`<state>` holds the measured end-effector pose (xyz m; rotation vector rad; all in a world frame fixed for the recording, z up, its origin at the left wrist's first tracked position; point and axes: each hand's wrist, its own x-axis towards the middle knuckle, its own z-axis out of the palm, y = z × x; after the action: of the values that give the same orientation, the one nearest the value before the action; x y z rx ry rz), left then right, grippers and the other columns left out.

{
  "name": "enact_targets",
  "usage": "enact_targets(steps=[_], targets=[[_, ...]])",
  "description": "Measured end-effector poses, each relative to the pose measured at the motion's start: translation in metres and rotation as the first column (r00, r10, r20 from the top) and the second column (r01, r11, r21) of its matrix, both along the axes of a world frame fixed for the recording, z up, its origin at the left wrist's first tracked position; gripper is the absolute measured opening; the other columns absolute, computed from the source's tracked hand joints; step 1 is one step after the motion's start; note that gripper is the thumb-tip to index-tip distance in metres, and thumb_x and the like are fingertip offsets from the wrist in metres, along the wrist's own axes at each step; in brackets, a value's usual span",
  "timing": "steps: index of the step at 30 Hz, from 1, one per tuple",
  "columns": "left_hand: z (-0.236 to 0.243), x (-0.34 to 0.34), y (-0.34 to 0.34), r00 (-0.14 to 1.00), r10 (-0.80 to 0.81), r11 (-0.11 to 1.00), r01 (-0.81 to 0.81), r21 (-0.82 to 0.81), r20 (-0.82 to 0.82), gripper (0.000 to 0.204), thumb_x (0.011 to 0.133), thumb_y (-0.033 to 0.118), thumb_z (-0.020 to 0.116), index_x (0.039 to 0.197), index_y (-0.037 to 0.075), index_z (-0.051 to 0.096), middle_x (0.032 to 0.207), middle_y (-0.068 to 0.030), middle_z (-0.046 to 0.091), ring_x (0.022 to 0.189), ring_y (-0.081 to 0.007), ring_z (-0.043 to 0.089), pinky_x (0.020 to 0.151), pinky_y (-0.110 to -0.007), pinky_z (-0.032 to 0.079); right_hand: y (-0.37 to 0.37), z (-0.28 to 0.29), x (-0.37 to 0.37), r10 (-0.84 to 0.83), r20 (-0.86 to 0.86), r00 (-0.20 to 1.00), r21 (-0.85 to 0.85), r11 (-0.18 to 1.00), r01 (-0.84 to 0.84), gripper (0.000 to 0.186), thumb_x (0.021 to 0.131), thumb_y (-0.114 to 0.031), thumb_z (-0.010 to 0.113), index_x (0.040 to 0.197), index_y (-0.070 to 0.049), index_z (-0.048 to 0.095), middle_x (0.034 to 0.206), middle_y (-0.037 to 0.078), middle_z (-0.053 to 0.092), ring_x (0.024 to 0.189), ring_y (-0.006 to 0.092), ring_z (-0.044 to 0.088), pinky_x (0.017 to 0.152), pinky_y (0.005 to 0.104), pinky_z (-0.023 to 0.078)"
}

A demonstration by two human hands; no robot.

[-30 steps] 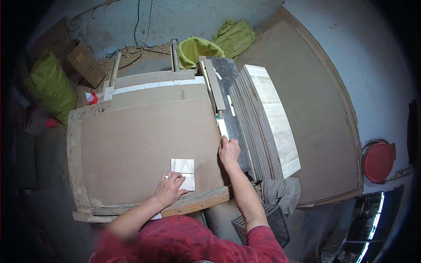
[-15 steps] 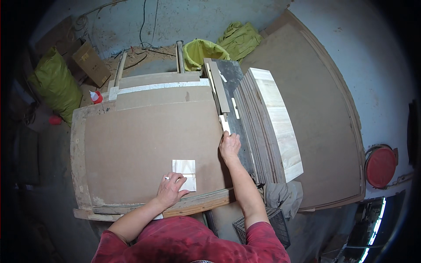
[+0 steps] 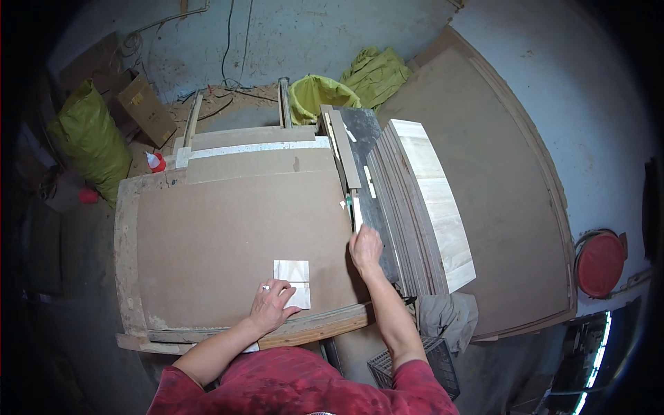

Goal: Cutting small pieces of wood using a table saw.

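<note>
Under my left hand [image 3: 272, 301], which wears a ring, lie pale wooden pieces [image 3: 291, 268] near the front edge of the brown board [image 3: 221, 228]; its fingers are bent and apart. My right hand [image 3: 366, 245], closed, grips a narrow pale wood strip [image 3: 357, 213] at the board's right edge. Next to that strip are a small green object [image 3: 348, 204], too small to identify, and a little pale chip [image 3: 342, 205]. Beyond it a narrow grey-brown board [image 3: 344, 149] lies along a dark surface [image 3: 366, 138] with more pale slivers on it.
Stacked planks [image 3: 432, 204] stand to my right, before large leaning sheets [image 3: 498, 194]. A plastic crate [image 3: 394, 366] is below. Behind are a yellow-lined bin [image 3: 311, 97], wooden rails and a glue bottle [image 3: 153, 160]; a green sack [image 3: 90, 138] and carton [image 3: 145, 107] stand left.
The view has shifted slightly, so the scene sits a little lower. My right hand moved slightly forward, then back toward me with the strip. My left hand stays on the pale pieces.
</note>
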<state>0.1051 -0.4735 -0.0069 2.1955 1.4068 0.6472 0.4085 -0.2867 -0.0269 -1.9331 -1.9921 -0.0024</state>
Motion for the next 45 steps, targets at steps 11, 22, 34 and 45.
enact_targets(steps=[11, 22, 34, 45], targets=[[0.004, -0.010, -0.009, 0.997, -0.044, 0.999, 0.045, 0.026, -0.060, 0.070, 0.077, 0.036, 0.098, 0.133, 0.004, 0.073, 0.127, -0.0124, 0.067, 0.123, -0.0332, 0.063, 0.107, -0.049, 0.051, 0.036, 0.096, -0.050, 0.019, -0.763, 0.646, -0.094, 0.986, -0.141, 0.021, 0.102, -0.018, 0.074, 0.093, 0.000, 0.073, 0.070, 0.005, 0.071, 0.061, 0.0147, 0.070, 0.060, 0.0333, 0.058], [0.033, -0.028, -0.025, 0.984, 0.118, 0.985, -0.133, -0.110, -0.135, 0.077, 0.072, 0.040, 0.101, 0.134, 0.005, 0.073, 0.134, -0.0189, 0.058, 0.122, -0.0409, 0.061, 0.098, -0.052, 0.059, -0.015, 0.168, -0.152, 0.625, -0.305, 0.719, 0.421, 0.766, -0.487, 0.032, 0.094, -0.008, 0.084, 0.123, 0.000, 0.073, 0.096, 0.016, 0.069, 0.086, 0.0320, 0.072, 0.075, 0.0417, 0.059], [0.022, 0.010, 0.036, 0.979, 0.166, 0.974, -0.181, -0.134, -0.115, 0.076, 0.072, 0.038, 0.102, 0.133, 0.005, 0.070, 0.119, -0.0194, 0.063, 0.114, -0.0425, 0.066, 0.094, -0.054, 0.059, -0.167, 0.041, 0.004, 0.153, -0.390, 0.908, 0.071, 0.988, -0.136, 0.010, 0.096, -0.012, 0.079, 0.098, -0.002, 0.079, 0.097, 0.018, 0.073, 0.095, 0.0399, 0.069, 0.084, 0.0509, 0.058], [0.001, -0.024, -0.018, 0.927, 0.336, 0.932, -0.353, -0.082, -0.168, 0.076, 0.077, 0.039, 0.099, 0.136, 0.005, 0.067, 0.120, -0.0194, 0.060, 0.110, -0.0430, 0.066, 0.092, -0.054, 0.058, -0.018, 0.032, -0.073, 0.049, -0.061, 0.997, -0.355, 0.932, -0.068, 0.060, 0.109, -0.021, 0.057, 0.162, 0.005, 0.050, 0.094, 0.025, 0.080, 0.087, 0.0422, 0.080, 0.078, 0.0552, 0.064]])
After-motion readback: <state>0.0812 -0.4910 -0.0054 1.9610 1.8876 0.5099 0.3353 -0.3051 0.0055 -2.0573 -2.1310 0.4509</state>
